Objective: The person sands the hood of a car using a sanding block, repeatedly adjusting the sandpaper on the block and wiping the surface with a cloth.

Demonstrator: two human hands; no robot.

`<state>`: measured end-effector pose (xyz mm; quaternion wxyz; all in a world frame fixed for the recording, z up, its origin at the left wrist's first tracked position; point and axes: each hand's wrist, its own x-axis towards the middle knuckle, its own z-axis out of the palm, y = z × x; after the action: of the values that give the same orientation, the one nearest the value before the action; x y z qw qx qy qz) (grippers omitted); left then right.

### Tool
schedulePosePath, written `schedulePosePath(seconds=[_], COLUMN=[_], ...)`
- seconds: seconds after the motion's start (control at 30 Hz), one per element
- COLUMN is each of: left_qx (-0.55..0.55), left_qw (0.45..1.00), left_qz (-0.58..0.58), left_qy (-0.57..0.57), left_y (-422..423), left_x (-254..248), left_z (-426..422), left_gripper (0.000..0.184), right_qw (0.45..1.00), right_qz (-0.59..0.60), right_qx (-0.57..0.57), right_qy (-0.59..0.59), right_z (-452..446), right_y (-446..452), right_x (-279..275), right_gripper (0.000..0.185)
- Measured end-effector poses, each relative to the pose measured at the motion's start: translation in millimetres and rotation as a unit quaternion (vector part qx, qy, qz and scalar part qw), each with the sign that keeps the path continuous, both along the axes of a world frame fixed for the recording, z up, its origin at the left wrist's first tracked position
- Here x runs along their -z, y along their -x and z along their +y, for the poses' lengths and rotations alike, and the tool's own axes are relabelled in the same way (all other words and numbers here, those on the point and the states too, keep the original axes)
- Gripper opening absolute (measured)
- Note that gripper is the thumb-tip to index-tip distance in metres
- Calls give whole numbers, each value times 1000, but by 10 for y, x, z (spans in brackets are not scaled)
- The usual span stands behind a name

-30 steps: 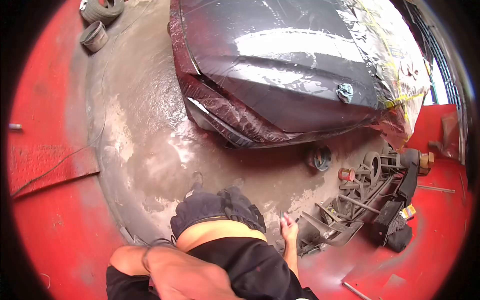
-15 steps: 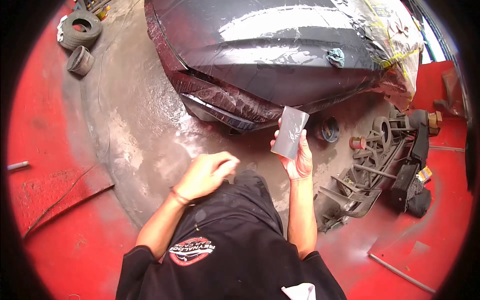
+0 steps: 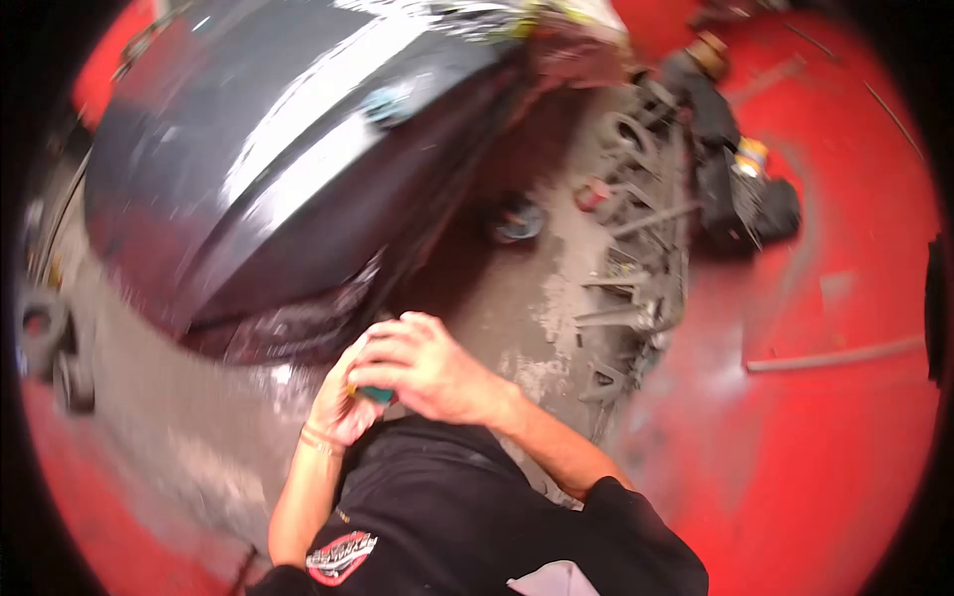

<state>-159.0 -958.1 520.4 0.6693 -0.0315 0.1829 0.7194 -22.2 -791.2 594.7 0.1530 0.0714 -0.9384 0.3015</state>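
Between the left hand (image 3: 336,402) and right hand (image 3: 432,372), a small block (image 3: 376,394)

Green and a bit of yellow show on the block below the fingers; the rest is hidden. The right hand curls over it, pinching it, while the left hand meets it from the other side; how that one grips I cannot tell through the blur. Both come together in front of the black shirt (image 3: 437,507), near the edge of the dark car (image 3: 298,129).

A crumpled blue cloth (image 3: 386,105) lies on the hood, well in from the front edge. Off that edge runs a strip of grey floor (image 3: 477,328) with room to move, narrowed farther up by a bucket (image 3: 518,220) and a red can (image 3: 592,195). Loose car parts (image 3: 621,316) border the strip's right side. Past them, red floor (image 3: 835,447) spreads wide, with a long pipe (image 3: 835,358) lying across it.
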Motion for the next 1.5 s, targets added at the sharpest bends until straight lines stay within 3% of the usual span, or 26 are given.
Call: schedulePosePath(seconds=[0.03,0.07,0.17,0.23,0.3,0.37,0.4,0.43,0.5,0.6,0.67,0.7,0.73,0.77,0.8,0.83,0.87,0.93,1.0,1.1,1.17,1.23,1.3,1.37,1.47,1.5], left_qx=[-12,11,36,64,71,73,73,62,39,10,-10,-19,-26,-33,-40,-51,-60,-80,-85,-79,-58,-49,-58,-83,-150,-171], left_qw=[996,998,996,997,997,995,994,992,985,984,983,982,981,980,979,980,980,978,980,984,985,983,976,970,952,944], left_qz=[-80,-59,-79,-1,20,51,72,88,117,92,72,73,74,75,71,60,55,48,53,49,71,101,136,160,186,198], left_qy=[22,16,15,45,21,34,41,66,120,151,168,175,179,182,186,182,184,184,171,150,146,145,158,161,190,202], left_y=[-40,-80,-217,-258,-279,-259,-237,-217,-162,-68,0,16,32,52,69,81,99,144,261,426,545,639,701,718,665,641], left_x=[85,100,-13,-35,190,325,407,473,567,603,692,708,689,697,739,780,776,750,723,665,513,405,270,131,36,26], left_z=[230,408,980,1389,1762,2025,2099,2142,2156,2115,2099,2117,2163,2238,2319,2427,2557,2873,3242,3885,4326,4671,4883,4980,5091,5127], left_gripper=[40,41,44,45,46,45,43,43,43,42,44,44,44,44,44,44,44,44,45,47,47,47,46,47,51,53], right_qw=[999,998,988,948,887,833,812,841,871,837,861,852,821,757,756,700,631,402,403,437,518,677,787,778,881,867], right_qz=[7,-20,-28,-16,41,65,52,22,30,18,74,145,211,237,219,204,197,229,206,43,-76,-190,-146,-115,-26,16], right_qx=[29,53,83,48,-80,-351,-430,-401,-395,-386,-335,-205,-67,-4,16,69,122,286,222,165,420,334,293,283,238,207], right_qy=[-30,-33,130,314,453,422,392,363,292,388,376,459,526,608,616,681,740,839,863,883,741,627,523,550,408,454], right_z=[118,231,650,955,1242,1606,1702,1731,1836,2440,2873,2914,2935,3083,3355,3511,3666,3959,4133,4315,4386,4771,5240,5822,6854,7203], right_y=[-123,-243,-666,-1023,-1446,-1758,-1793,-1739,-1942,-2028,-1834,-1800,-1733,-1577,-1596,-1568,-1541,-1426,-1379,-1151,-912,-624,-314,87,848,1147], right_x=[-7,-115,-427,-756,-1075,-1268,-1481,-1850,-1844,-1606,-1417,-1260,-1076,-889,-610,-444,-276,-9,363,452,692,570,466,93,-510,-678], right_gripper=[63,64,56,29,17,23,30,22,40,27,31,29,26,23,22,29,36,49,50,40,25,15,15,21,20,16])
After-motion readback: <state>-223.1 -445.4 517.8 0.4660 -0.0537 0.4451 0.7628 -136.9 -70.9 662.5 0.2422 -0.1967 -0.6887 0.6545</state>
